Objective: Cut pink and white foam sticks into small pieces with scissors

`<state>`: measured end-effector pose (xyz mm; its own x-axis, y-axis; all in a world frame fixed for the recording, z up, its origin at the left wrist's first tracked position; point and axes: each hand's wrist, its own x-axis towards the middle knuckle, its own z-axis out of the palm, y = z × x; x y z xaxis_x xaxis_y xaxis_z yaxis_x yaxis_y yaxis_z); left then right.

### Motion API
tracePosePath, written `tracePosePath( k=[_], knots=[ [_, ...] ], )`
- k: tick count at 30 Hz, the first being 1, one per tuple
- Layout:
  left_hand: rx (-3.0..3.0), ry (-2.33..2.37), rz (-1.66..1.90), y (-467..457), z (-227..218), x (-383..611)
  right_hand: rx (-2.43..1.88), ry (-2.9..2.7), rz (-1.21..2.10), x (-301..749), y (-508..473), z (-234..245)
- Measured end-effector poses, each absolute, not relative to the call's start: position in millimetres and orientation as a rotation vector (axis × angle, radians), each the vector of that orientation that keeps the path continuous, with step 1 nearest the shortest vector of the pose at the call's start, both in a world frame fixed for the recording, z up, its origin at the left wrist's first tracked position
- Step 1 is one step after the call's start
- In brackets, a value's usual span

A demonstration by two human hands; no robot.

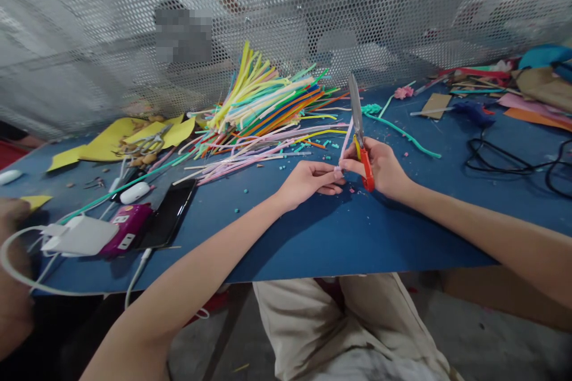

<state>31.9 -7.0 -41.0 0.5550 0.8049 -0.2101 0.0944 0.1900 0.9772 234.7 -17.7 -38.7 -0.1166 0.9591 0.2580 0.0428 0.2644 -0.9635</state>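
Between my two hands is a pale lilac pipe cleaner [347,141], its free end pointing up and its lower end bunched at the fingertips. My left hand [318,178] pinches that lower end between thumb and finger. My right hand [379,165] is closed around the orange-and-yellow handles of a pair of scissors [356,108], blades upward, while its thumb and finger also touch the pipe cleaner. Small pink bits lie on the blue table [286,244] below. Just beyond the hands, a teal pipe cleaner [409,136] with a curled head rests on the table.
A big heap of coloured pipe cleaners [268,101] lies against the perforated metal screen [277,6]. Leftward are a phone [172,214], a purple power strip [127,229], white chargers, pliers [149,141] and yellow sheets. On the right sit a blue glue gun [476,113] and black cable. Another person's arm shows far left.
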Motion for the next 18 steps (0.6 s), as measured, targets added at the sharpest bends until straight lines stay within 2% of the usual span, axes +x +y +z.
tracePosePath(
  k=[18],
  knots=[
    [1.358,0.875,0.615,-6.7,-41.0,33.9,-0.966,-1.483,1.042,233.3,-18.1,-41.8]
  ],
)
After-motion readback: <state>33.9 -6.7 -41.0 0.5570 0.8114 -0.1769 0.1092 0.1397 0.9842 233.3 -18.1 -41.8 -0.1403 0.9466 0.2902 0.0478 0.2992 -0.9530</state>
